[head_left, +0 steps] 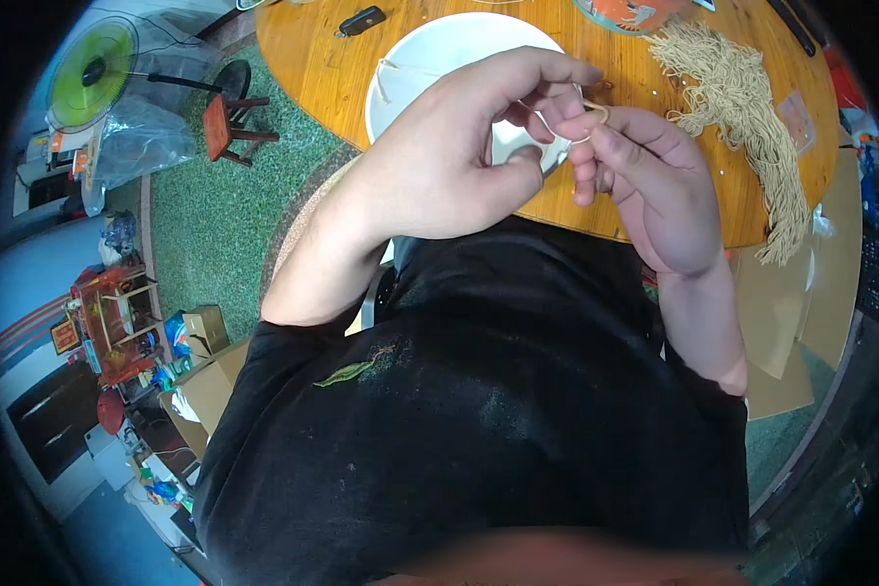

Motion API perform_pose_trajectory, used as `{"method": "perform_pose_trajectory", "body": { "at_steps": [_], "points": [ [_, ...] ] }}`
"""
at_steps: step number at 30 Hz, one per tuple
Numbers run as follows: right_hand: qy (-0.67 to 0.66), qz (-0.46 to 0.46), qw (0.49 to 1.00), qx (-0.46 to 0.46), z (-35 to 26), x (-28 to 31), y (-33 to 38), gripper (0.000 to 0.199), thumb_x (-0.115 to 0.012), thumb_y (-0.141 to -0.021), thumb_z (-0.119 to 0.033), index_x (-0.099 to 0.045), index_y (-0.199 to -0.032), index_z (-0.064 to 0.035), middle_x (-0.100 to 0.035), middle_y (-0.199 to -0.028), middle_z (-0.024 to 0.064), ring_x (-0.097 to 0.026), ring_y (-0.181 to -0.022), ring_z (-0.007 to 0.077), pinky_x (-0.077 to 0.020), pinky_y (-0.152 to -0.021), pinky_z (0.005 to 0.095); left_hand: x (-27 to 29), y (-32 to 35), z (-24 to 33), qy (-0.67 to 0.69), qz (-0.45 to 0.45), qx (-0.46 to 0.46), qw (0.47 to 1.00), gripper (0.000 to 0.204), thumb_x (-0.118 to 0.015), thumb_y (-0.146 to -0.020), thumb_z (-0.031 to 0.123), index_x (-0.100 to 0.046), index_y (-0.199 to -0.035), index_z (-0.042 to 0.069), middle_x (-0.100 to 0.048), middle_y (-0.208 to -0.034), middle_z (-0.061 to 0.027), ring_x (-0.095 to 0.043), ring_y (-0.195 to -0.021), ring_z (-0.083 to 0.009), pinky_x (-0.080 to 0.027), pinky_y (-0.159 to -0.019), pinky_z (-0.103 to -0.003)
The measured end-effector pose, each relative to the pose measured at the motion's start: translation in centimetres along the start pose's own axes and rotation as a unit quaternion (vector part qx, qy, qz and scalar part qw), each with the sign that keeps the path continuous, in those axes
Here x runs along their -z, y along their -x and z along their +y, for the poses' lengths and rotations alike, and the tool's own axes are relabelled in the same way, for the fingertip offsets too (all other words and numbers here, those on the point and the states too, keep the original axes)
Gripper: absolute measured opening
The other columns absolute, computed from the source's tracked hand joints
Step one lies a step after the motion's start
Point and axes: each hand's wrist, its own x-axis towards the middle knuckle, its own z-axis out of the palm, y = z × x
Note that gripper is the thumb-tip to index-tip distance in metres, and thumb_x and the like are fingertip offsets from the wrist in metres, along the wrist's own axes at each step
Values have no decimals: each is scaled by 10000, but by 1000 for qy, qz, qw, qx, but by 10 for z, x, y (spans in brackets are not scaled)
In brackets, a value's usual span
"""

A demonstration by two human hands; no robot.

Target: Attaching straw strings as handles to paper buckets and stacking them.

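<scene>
A thin beige cord makes a small loop between my two hands, above the table's near edge. My right hand pinches it between thumb and index finger, the other fingers curled below. My left hand reaches over from the left with bent fingers on the cord, its thumb held apart underneath; the exact grip is partly hidden. Beneath my left hand stands a wide white bowl, with a short piece of knotted cord lying at its left side. A large bundle of beige cords lies to the right.
The round wooden table also bears a black key fob and an orange patterned container at the back. Left on the green floor are a small wooden stool and a green fan. Cardboard leans at the right.
</scene>
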Motion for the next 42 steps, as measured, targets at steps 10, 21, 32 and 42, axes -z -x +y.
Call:
{"method": "perform_pose_trajectory", "body": {
  "at_steps": [10,21,32,42],
  "points": [
    [38,7,999,21,4,10,5,259,-624,-1114,-130,-773,-1241,40,-741,-991,58,-696,-898,119,-593,-818,279,-2,-5,8,-34,-26,118,992,473,-814,-960,-9,-665,-1409,-9,-791,-1034,-38,-754,-960,-115,-608,-932,-296],
    [156,-21,986,64,3,15,3,210,-641,-1101,-102,-778,-1201,22,-740,-987,43,-711,-882,101,-604,-789,252,-5,-3,2,24,-37,147,988,335,-782,-985,-7,-674,-1302,0,-716,-979,10,-684,-916,-65,-557,-882,-250],
    [279,37,945,168,14,7,5,136,-686,-1055,-24,-785,-1134,24,-731,-1036,68,-711,-866,105,-573,-754,229,-3,-4,2,20,-26,153,988,314,-782,-981,-20,-687,-1280,-2,-710,-988,2,-680,-926,-68,-558,-894,-249],
    [471,160,834,239,13,-12,9,167,-819,-892,17,-825,-1057,-11,-790,-959,86,-758,-814,147,-600,-694,276,-7,-1,2,2,-13,137,990,323,-779,-979,-32,-683,-1286,-11,-731,-1067,-18,-692,-970,-82,-569,-901,-257]
  ]
}}
